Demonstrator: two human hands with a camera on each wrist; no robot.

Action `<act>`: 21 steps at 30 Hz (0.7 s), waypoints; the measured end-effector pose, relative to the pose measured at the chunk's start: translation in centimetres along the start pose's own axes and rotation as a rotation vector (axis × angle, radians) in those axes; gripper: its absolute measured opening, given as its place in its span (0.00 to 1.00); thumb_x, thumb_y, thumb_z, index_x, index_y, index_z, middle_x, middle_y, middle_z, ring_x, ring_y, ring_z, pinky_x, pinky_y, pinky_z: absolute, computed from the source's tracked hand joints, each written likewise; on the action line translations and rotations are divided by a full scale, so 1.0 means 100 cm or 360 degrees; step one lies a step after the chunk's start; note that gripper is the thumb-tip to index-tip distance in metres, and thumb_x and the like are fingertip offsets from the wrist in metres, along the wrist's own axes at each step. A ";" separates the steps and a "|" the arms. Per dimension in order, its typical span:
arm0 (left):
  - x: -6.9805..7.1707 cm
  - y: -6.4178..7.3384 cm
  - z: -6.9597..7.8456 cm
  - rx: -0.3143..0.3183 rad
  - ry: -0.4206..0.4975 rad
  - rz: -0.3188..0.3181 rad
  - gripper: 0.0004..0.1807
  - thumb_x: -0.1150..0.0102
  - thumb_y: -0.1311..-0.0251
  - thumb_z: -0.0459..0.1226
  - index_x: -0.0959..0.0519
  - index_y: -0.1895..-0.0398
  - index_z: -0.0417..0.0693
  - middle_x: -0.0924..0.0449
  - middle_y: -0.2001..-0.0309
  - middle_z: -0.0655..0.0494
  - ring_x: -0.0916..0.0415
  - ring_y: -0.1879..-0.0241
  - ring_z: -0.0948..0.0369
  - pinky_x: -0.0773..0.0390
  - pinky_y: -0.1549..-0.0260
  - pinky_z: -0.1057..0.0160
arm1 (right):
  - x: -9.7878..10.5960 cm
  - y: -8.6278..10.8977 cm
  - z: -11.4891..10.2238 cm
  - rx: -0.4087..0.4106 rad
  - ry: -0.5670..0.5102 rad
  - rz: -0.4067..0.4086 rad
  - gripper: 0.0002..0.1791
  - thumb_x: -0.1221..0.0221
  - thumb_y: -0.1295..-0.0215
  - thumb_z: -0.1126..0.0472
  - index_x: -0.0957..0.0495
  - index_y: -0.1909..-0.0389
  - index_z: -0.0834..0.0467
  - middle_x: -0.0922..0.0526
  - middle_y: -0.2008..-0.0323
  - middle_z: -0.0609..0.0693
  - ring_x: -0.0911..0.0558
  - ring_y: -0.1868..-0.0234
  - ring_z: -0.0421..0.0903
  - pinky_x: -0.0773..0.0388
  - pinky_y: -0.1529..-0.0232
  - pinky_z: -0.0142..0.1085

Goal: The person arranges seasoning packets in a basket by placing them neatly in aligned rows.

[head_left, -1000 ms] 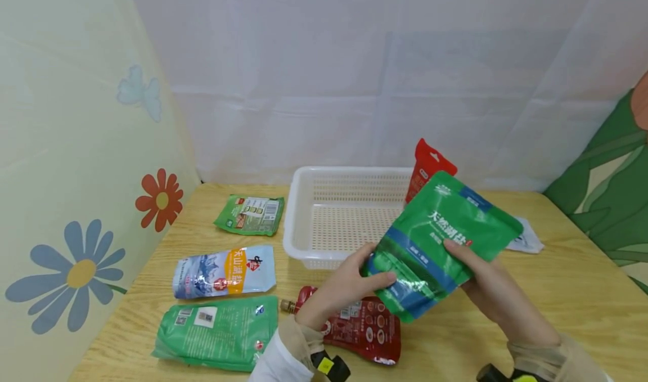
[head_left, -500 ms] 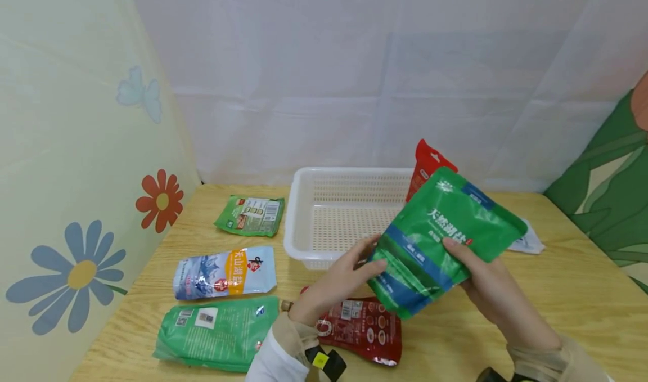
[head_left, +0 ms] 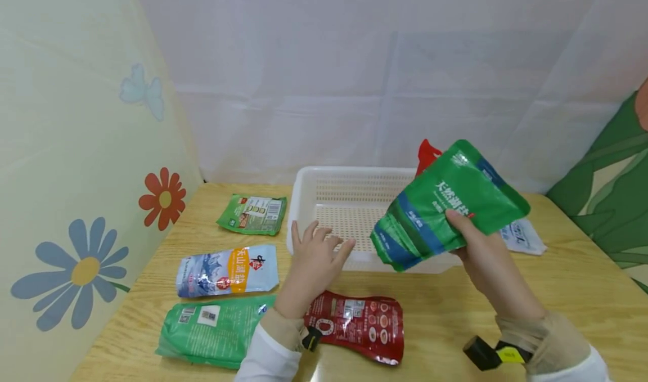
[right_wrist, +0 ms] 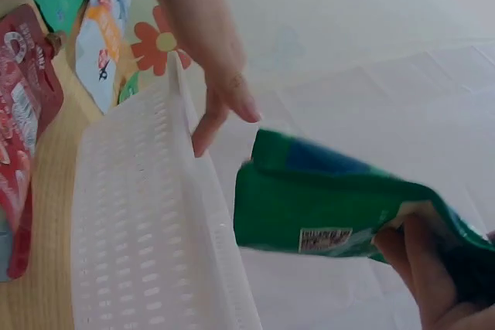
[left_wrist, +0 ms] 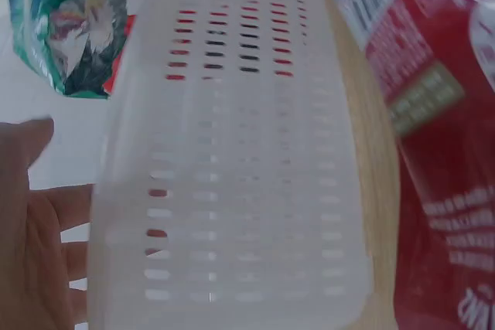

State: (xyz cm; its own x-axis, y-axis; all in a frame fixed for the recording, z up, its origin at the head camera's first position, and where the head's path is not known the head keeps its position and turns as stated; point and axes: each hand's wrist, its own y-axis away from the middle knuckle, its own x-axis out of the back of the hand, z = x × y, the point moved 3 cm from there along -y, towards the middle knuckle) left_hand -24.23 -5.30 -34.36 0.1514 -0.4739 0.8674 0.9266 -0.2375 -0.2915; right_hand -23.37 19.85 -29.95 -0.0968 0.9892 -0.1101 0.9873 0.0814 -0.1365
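Note:
My right hand (head_left: 491,264) grips a green salt bag (head_left: 430,207) by its side, thumb on the front, and holds it tilted above the right part of the white plastic basket (head_left: 354,171). In the right wrist view the bag's gusseted base (right_wrist: 271,199) points toward the left hand. My left hand (head_left: 315,261) is at the basket's front left rim with its fingers spread and nothing in its grasp. A red spouted pouch (head_left: 364,326) lies on the table, partly hidden by the left wrist. Behind the green bag, a red packet (head_left: 427,154) stands upright in the basket.
Left of the basket lie a small green packet (head_left: 253,214), a blue-and-orange salt bag (head_left: 228,270) and a larger green bag (head_left: 215,331). A white packet (head_left: 523,237) lies to the basket's right. A white cloth wall (head_left: 304,89) rises behind the table.
My left hand has let go of the green salt bag and moved left to the basket's front rim. The right hand has lifted the bag up and toward the basket.

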 end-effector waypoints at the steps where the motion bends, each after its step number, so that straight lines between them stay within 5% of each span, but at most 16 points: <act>1: -0.001 0.000 -0.002 0.0003 -0.0041 -0.0012 0.29 0.60 0.33 0.59 0.17 0.55 0.49 0.21 0.45 0.46 0.37 0.33 0.43 0.61 0.32 0.31 | -0.001 -0.003 -0.001 -0.0014 0.0012 0.0018 0.18 0.53 0.27 0.56 0.41 0.40 0.40 0.26 0.52 0.35 0.20 0.59 0.31 0.21 0.61 0.25; 6: -0.003 0.000 -0.008 -0.0027 -0.0265 0.0021 0.34 0.51 0.47 0.69 0.15 0.61 0.51 0.16 0.53 0.50 0.34 0.35 0.44 0.60 0.33 0.29 | -0.007 -0.023 -0.003 -0.0168 0.0143 0.0133 0.21 0.53 0.28 0.49 0.43 0.36 0.43 0.27 0.55 0.31 0.22 0.59 0.26 0.23 0.60 0.21; 12: -0.005 0.003 -0.015 -0.0045 -0.0332 0.0023 0.33 0.44 0.53 0.69 0.15 0.63 0.51 0.14 0.59 0.54 0.28 0.41 0.48 0.58 0.32 0.31 | -0.012 -0.045 0.001 -0.0305 0.0572 0.0120 0.35 0.61 0.27 0.43 0.53 0.27 0.58 0.30 0.49 0.40 0.27 0.58 0.24 0.28 0.50 0.23; 17: -0.005 0.003 -0.016 -0.0036 -0.0308 -0.0021 0.32 0.45 0.51 0.68 0.16 0.62 0.52 0.13 0.60 0.56 0.25 0.45 0.50 0.55 0.32 0.31 | -0.018 -0.059 0.010 -0.0266 0.0810 0.0057 0.35 0.68 0.25 0.46 0.56 0.26 0.63 0.39 0.34 0.67 0.29 0.40 0.51 0.35 0.33 0.52; 21: -0.005 0.003 -0.016 -0.0046 -0.0312 -0.0010 0.31 0.45 0.51 0.68 0.16 0.62 0.52 0.13 0.59 0.56 0.24 0.45 0.50 0.54 0.33 0.31 | -0.019 -0.066 0.017 -0.0270 0.0922 -0.0004 0.35 0.70 0.25 0.46 0.56 0.27 0.67 0.42 0.32 0.71 0.37 0.33 0.65 0.40 0.32 0.59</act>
State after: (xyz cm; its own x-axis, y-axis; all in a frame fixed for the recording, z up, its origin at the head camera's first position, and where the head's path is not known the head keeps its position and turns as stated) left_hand -24.56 -6.51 -35.57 0.2124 -0.2988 0.9304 0.9179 -0.2656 -0.2949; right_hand -29.91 17.24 -30.56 -0.0620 0.8906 0.4506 0.9981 0.0552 0.0281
